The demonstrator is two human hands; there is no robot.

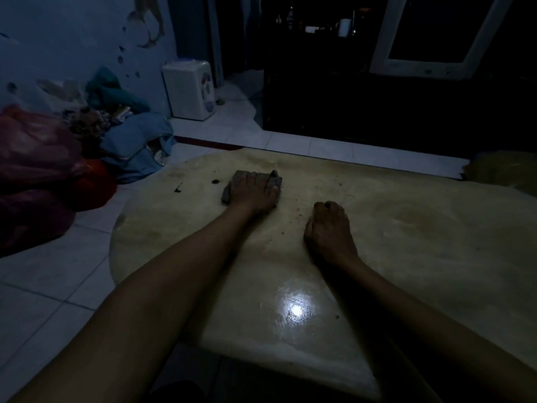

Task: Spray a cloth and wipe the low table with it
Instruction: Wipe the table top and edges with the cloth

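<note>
The low table [406, 257] has a pale yellowish top that fills the middle and right of the dim view. A folded grey cloth [228, 189] lies on its far left part. My left hand [254, 193] presses flat on the cloth, fingers spread over it. My right hand [329, 228] rests on the tabletop to the right of the cloth, fingers curled into a loose fist with nothing visible in it. Dark crumbs and specks [215, 181] dot the surface near the cloth. No spray bottle is in view.
A pile of clothes and bags [72, 149] lies on the tiled floor at the left. A white appliance [190, 90] stands by the back wall. A dark cabinet [377, 106] rises behind the table. A light reflects off the near tabletop [296, 310].
</note>
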